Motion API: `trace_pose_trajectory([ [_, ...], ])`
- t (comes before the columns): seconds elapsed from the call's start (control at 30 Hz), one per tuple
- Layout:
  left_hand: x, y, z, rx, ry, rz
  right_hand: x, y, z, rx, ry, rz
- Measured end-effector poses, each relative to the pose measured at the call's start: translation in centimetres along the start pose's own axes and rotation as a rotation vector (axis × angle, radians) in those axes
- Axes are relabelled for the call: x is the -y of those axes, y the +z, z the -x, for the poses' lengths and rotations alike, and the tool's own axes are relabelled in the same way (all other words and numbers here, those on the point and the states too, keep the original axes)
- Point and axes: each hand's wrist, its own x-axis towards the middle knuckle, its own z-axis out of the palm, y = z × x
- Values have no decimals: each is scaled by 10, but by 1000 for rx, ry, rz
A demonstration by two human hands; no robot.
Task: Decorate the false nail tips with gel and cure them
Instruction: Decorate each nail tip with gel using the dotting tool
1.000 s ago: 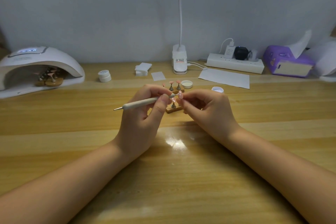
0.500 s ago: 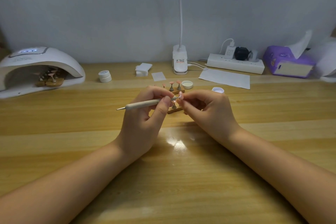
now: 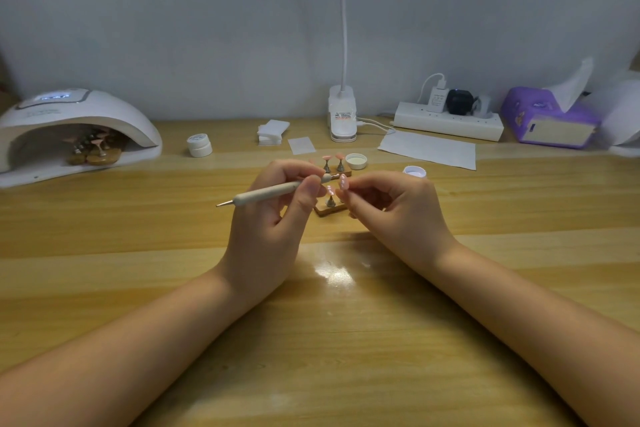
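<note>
A pink false nail tip [image 3: 343, 181] is pinched between the fingertips of the right hand [image 3: 398, 215], raised a little above the wooden table [image 3: 346, 340] at its centre. The left hand [image 3: 266, 218] grips a white dotting pen [image 3: 273, 191] between thumb and fingers, the shaft lying nearly level; its far tip sits just beside the held nail, and its bare metal point sticks out to the left. Whether the tip touches the nail is too small to tell.

Directly beneath the hands stands a small wooden nail stand [image 3: 330, 208] with one tip on a metal post. Just beyond it a second stand [image 3: 334, 166] carries two pink tips. Right of that are an open gel jar [image 3: 356, 161] and a white lid [image 3: 414, 171].

Farther back lie a stack of wipes [image 3: 272, 131], a loose wipe [image 3: 301, 145], a closed white jar [image 3: 200, 145], a clip lamp base [image 3: 342, 114], a sheet of paper [image 3: 429, 149], a power strip [image 3: 448, 121] and a purple tissue box [image 3: 550, 118]. At the far left edge a white curing lamp [image 3: 76, 128] shelters more stands with tips [image 3: 93, 151]. The near half of the table holds only the forearms.
</note>
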Motion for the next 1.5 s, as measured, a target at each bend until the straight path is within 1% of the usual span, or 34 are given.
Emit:
trace_pose_trajectory([
  [0.63,0,0,0,36,-5,-3,-2,0,0,4,-44,30],
  [1.2,-2,1,0,6,-4,-33,-1,1,0,-8,-47,43],
  [1.33,-2,1,0,-13,-19,0,0,1,-1,-22,-43,41],
  [1.5,-2,1,0,15,-24,37,0,1,-1,-13,-42,45],
])
